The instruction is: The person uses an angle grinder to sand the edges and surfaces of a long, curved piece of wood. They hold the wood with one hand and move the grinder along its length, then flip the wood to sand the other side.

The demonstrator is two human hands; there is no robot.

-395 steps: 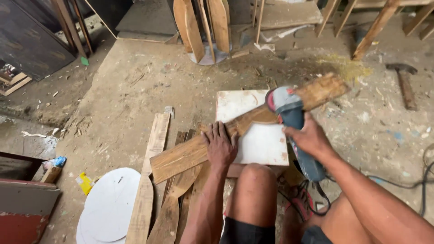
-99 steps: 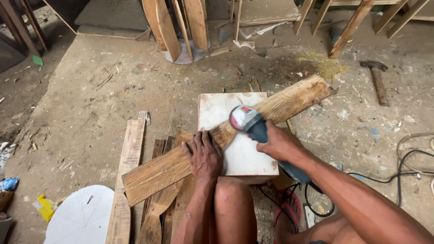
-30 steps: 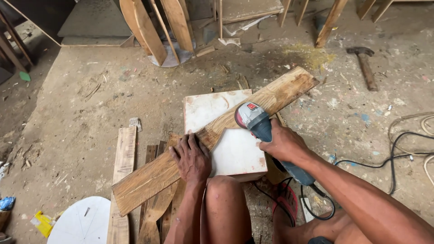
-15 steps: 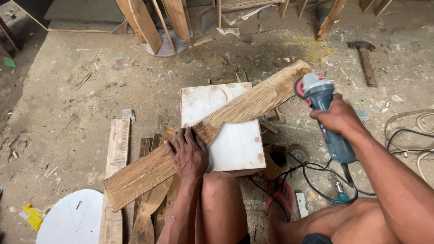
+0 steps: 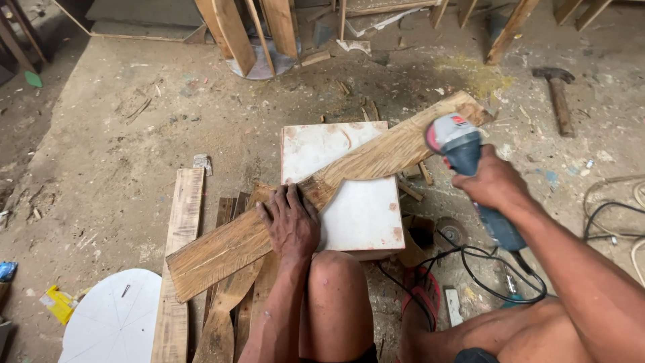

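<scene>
— What are the hands doing?
— The left hand (image 5: 290,223) lies flat and open on the plank (image 5: 322,191), which rests across a white box (image 5: 366,215). The right hand (image 5: 488,181) is wrapped around a grinder (image 5: 463,151).
— Can you see its disc?
— No, it's hidden underneath.

Around one white square block (image 5: 356,202) the count runs: one long curved plank (image 5: 316,195) lying across it, one flat board (image 5: 178,255) to its left with about four narrower strips (image 5: 235,302) between board and block, and one white round disc (image 5: 111,323) farther left. One angle grinder (image 5: 463,154) is at the block's right edge, one loose grinding disc (image 5: 451,232) lies just right of it, and one hammer (image 5: 557,97) lies well beyond to the right. Two hands show, one left hand (image 5: 290,225) and one right hand (image 5: 490,181).
</scene>
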